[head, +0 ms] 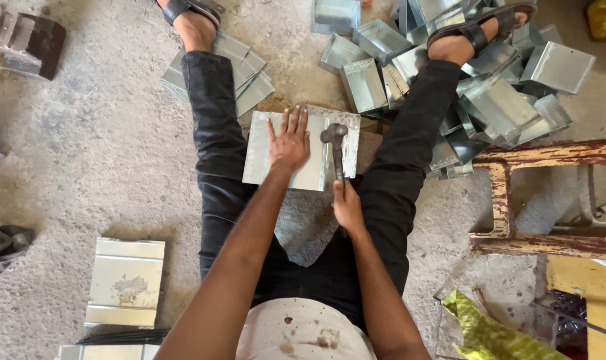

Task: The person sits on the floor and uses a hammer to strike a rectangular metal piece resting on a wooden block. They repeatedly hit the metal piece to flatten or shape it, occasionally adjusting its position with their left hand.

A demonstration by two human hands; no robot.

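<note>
Head view, posture: the person sits on the concrete floor (103, 153) with both legs spread wide, so the work lies between the knees and within reach of both arms.
Head view, metal sheet (296, 150): a flat piece of galvanised sheet lies between the legs, on what seems to be a block under it; only a brown edge of the block shows, so its kind cannot be told.
Head view, left hand (289, 143): it is open, the fingers spread and the palm pressed flat on the sheet, apparently to keep the sheet from jumping or sliding.
Head view, right hand (347, 207): it is closed around the handle of a hammer (334, 143), gripping near the end of the handle, which gives a longer swing.
Head view, hammer head: it sits on or just over the sheet, just beside the left fingers, near a raised fold line; contact cannot be told.
Head view, folded metal boxes (449, 73): many finished-looking ones lie in a heap around the right foot, near enough to drop a piece there.
Head view, flat sheets (126, 280): a stack lies beside the left hip, also near.
Head view, wooden stool (549, 200): an old painted frame stands at the right, apart from the work.
</note>
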